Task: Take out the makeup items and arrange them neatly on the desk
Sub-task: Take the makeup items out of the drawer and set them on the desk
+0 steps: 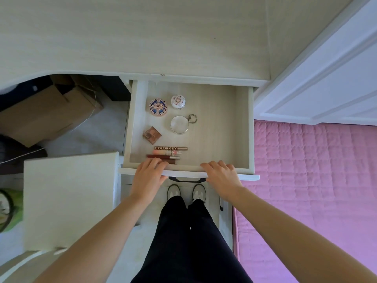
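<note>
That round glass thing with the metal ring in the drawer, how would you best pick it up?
Probably by the small metal ring at its upper right, pinched from above. The round glass piece lies flat on the drawer floor, so its rim gives little to grab, while the ring juts out with open space around it.
</note>
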